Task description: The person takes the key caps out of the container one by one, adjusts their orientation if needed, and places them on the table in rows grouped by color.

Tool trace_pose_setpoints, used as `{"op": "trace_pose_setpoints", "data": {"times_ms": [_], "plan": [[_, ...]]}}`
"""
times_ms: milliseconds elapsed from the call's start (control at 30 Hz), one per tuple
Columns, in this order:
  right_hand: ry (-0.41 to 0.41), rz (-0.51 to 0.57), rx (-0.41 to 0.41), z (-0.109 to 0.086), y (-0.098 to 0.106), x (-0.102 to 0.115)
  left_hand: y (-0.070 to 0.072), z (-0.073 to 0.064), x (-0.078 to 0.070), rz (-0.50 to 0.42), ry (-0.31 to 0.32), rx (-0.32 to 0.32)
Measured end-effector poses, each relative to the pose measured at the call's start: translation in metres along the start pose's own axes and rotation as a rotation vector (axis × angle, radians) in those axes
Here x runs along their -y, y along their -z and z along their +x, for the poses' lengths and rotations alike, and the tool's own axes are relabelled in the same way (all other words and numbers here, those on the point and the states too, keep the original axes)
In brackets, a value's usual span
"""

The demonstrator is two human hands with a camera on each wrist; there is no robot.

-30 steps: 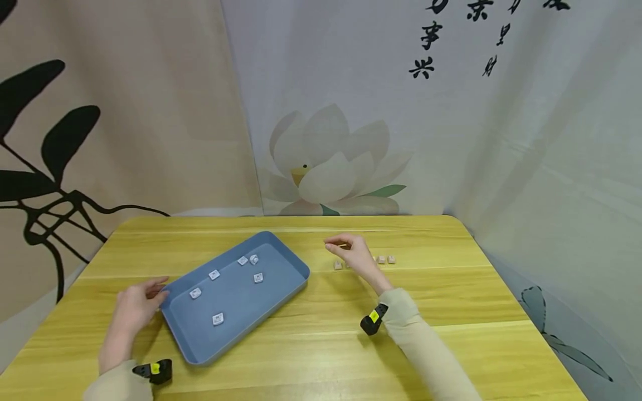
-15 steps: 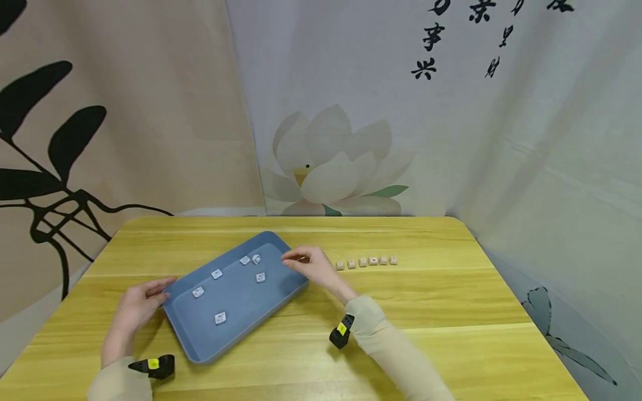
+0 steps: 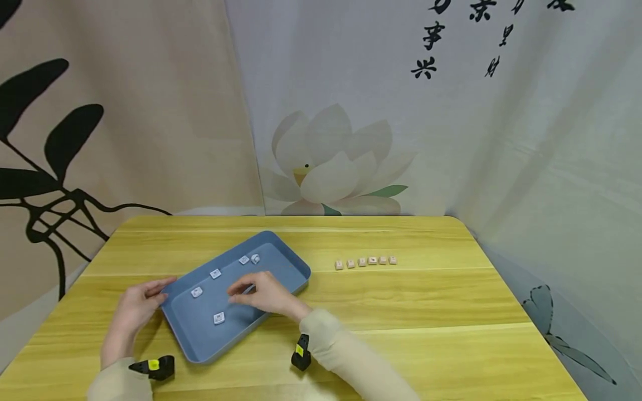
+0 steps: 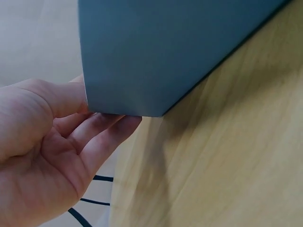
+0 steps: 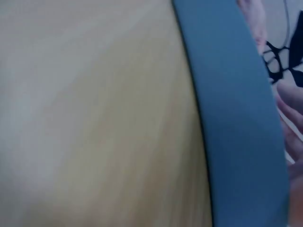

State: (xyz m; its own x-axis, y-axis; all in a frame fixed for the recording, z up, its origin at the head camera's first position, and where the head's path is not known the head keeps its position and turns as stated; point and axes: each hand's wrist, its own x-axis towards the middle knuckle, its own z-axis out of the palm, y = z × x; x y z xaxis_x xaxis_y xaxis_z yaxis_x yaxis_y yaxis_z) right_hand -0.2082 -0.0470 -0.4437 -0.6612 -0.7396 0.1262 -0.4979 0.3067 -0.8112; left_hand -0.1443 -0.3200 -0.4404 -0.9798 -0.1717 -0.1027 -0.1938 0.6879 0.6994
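Observation:
My left hand point(image 3: 137, 306) grips the left corner of a shallow blue tray point(image 3: 236, 341). In the left wrist view, the thumb reaches behind the tray's rim and the fingers touch its end wall. Over the tray's middle hovers my right hand point(image 3: 266, 291), fingers loosely bent, with nothing visible between the fingertips. Near those fingertips lies a small white keycap-like piece point(image 3: 219, 318) with a dark mark. More such pieces lie along the tray's far side, including one point(image 3: 197, 292) at the left and a tilted one point(image 3: 255, 259). The right hand covers part of the tray floor.
To the right of the tray, several similar small pieces point(image 3: 362, 262) stand in a spaced row on the wooden table point(image 3: 426, 312). A printed curtain point(image 3: 451, 139) hangs behind the table's far edge.
My right hand has moved left and nearer, from beside the row of pieces to over the tray, now covering one piece seen before. The left hand stays at the tray's corner.

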Motion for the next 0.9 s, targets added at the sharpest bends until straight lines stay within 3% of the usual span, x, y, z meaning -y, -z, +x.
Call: {"op": "trace_pose_setpoints", "data": {"times_ms": [200,367,533,733,900], "plan": [[-0.057,-0.088,0.139,0.014,-0.018,0.008,0.0,0.001,-0.001,0.01,0.013,-0.002],[-0.05,-0.233,0.196,0.02,-0.025,0.011,0.0,0.002,-0.002,0.019,0.016,-0.008],[-0.051,-0.305,0.204,0.021,-0.03,0.01,0.001,0.002,-0.002,0.023,0.03,-0.008],[0.011,-0.399,0.179,0.021,-0.033,0.007,0.0,0.003,0.0,0.022,0.029,-0.002],[-0.001,-0.413,0.167,0.021,-0.032,0.007,0.0,0.005,-0.001,0.019,0.047,-0.002]]}}
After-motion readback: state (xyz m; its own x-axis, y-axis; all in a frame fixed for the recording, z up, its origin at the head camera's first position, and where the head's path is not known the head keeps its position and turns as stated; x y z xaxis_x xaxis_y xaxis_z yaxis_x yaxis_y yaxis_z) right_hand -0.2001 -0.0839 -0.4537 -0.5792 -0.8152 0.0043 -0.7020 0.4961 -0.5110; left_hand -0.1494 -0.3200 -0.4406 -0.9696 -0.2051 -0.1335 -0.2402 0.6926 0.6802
